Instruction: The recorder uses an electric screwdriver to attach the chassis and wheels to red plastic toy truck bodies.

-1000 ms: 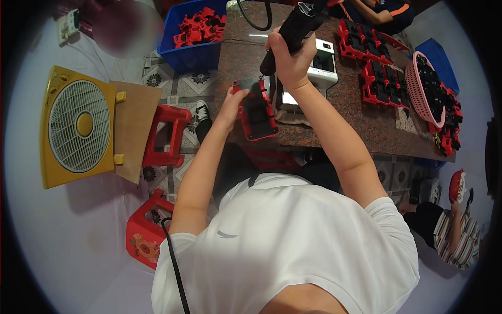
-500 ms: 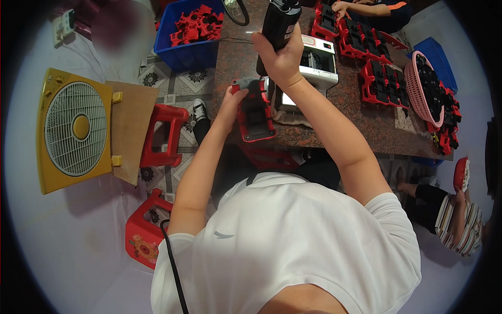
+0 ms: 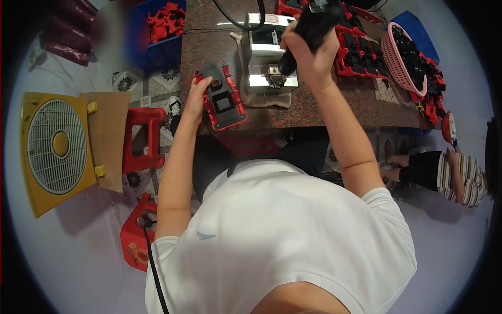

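Note:
My left hand [image 3: 195, 98] grips the left side of a red and black plastic housing [image 3: 226, 102], thumb on its top face, at the table's front edge. My right hand [image 3: 318, 62] is wrapped round a thick black electric screwdriver [image 3: 312, 30], tilted with its lower end toward the left. That end is over the front of a white and silver box-shaped machine [image 3: 265, 54], probably a screw feeder, close to its small metal outlet [image 3: 276, 74]. Whether the bit touches the outlet I cannot tell. A cloth [image 3: 266, 99] lies under the machine.
Red and black housings [image 3: 361, 55] stand in rows at the right, beside a pink basket [image 3: 389, 52] of black parts. A blue bin [image 3: 162, 56] of red parts is at the far left. A yellow fan [image 3: 57, 144] and red stools [image 3: 141, 138] stand left. Another person [image 3: 460, 178] is at right.
My right hand has brought the screwdriver from above the housing rightward to the machine's front. The housing, still in my left hand, now lies tilted the other way. The whole view has shifted.

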Available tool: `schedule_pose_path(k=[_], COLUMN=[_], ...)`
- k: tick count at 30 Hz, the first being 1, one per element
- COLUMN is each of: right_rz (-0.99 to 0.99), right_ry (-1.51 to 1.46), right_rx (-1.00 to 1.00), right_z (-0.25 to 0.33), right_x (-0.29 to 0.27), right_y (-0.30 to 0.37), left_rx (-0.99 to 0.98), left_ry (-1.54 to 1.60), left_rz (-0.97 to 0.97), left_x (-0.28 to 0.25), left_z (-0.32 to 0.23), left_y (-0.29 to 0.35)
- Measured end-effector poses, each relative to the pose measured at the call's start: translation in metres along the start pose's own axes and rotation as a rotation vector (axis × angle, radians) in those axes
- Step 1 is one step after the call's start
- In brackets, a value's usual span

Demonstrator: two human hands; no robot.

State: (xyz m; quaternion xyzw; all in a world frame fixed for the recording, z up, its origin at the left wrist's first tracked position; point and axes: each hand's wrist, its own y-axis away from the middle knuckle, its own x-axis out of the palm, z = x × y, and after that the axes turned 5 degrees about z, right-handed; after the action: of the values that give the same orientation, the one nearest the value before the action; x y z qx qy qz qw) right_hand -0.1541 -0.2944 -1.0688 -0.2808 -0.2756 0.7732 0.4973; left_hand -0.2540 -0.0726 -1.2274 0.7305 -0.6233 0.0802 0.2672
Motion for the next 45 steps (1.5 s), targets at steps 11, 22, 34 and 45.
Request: schedule_pose_path(k=[11,22,34,45], right_rz=[-0.071,-0.071,-0.05,-0.021], right_ry=[-0.124,-0.233,-0.345,-0.32], right_rx=[0.016,0.395,0.067,-0.039], right_z=[-0.011,-0.007,0.006,-0.026], right_x=[0.004,0.021,0.139,0.15], right_y=[0.049,-0.001,-0.04,-0.037], left_rx=[-0.05,-0.02,0.05,-0.05], left_ry=[-0.045,-0.007,0.054,-0.007], left_rz=[-0.083,-0.084,-0.092,-0.009], left_x=[0.007,0.007,0.018,0.004], left_z=[0.0,-0.001,-0.005,-0.001], left_y=[0.005,0.007,0.008,0.004])
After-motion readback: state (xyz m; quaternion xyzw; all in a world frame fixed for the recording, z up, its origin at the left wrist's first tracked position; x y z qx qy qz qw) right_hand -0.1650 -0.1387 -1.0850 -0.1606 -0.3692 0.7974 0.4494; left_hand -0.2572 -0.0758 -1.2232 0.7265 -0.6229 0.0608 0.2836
